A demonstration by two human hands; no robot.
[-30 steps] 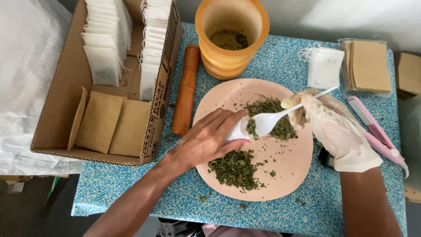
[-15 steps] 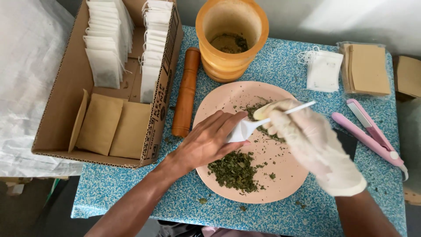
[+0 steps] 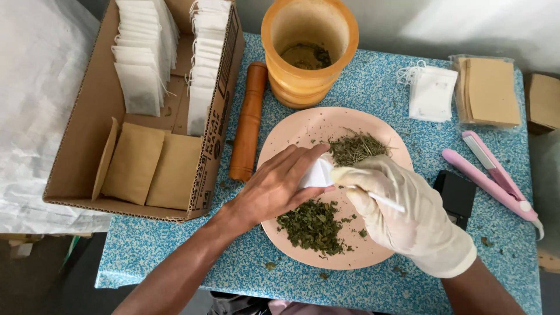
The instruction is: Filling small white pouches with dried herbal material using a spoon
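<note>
Nearest, a heap of dark crushed leaves (image 3: 312,226) is seen on the near part of a pink plate (image 3: 291,137) on the speckled blue tabletop (image 3: 373,87). Above it, a small white sachet (image 3: 318,174) is pinched in the bare left hand (image 3: 274,189), its mouth turned right. The gloved right hand (image 3: 402,213) is closed around a white spoon handle (image 3: 385,202), whose long axis runs right-and-near to left-and-far, towards the sachet just to its left. A paler herb heap (image 3: 356,147) lies farther. Beyond are shown a wooden pestle (image 3: 248,125), a mortar (image 3: 308,49) and a cardboard box (image 3: 76,116).
</note>
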